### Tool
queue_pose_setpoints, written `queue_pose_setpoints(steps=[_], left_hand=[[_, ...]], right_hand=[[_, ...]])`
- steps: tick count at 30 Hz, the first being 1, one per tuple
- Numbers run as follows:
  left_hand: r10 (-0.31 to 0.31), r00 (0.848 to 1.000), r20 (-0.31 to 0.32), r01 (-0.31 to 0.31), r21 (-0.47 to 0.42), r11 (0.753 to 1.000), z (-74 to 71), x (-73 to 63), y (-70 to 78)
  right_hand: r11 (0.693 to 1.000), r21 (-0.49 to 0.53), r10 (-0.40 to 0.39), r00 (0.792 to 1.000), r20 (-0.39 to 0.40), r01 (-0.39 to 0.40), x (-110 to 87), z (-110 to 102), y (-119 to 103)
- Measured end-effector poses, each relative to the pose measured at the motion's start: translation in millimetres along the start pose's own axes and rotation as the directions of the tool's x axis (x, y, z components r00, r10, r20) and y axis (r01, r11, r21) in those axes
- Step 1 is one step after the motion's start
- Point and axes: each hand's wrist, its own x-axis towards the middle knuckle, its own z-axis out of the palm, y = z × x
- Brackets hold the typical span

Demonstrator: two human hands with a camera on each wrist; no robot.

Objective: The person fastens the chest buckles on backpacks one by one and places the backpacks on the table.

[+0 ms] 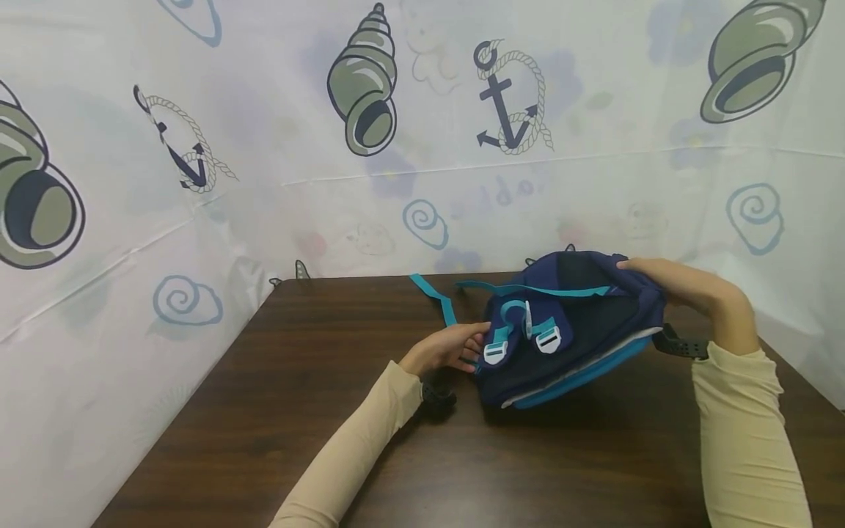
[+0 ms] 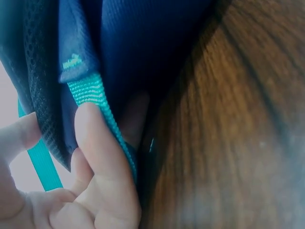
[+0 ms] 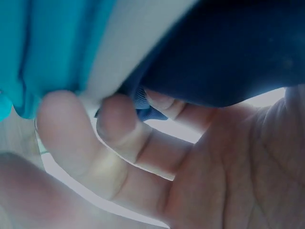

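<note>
Beige fabric sleeves [image 1: 746, 433] sat nearest. Left hand [image 1: 449, 346] pinched, right hand [image 1: 693, 290] gripped navy-black-teal fabric backpack [image 1: 594, 326]; slack right grip risked dropping its raised end.

A white curtain [image 1: 277, 110] printed with shells and anchors backs a dark wood-grain table [image 1: 317, 352].

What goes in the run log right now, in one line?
left hand: grips backpack at left end | right hand: grips it at right end | white buckles: facing up | table: underneath
</note>
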Motion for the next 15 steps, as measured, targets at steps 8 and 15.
queue_pose_setpoints(steps=[8,15], left_hand=[[-0.007,1.000,-0.004,0.007,0.024,1.000,-4.8,-2.5,0.0],[0.002,1.000,-0.005,-0.002,0.035,0.999,-6.2,-2.2,1.5]], right_hand=[[0.999,-0.033,0.013,1.000,-0.003,-0.013,-0.8,3.6,-0.6],[0.998,-0.045,0.034,0.999,-0.027,-0.035,-3.2,2.1,1.9]])
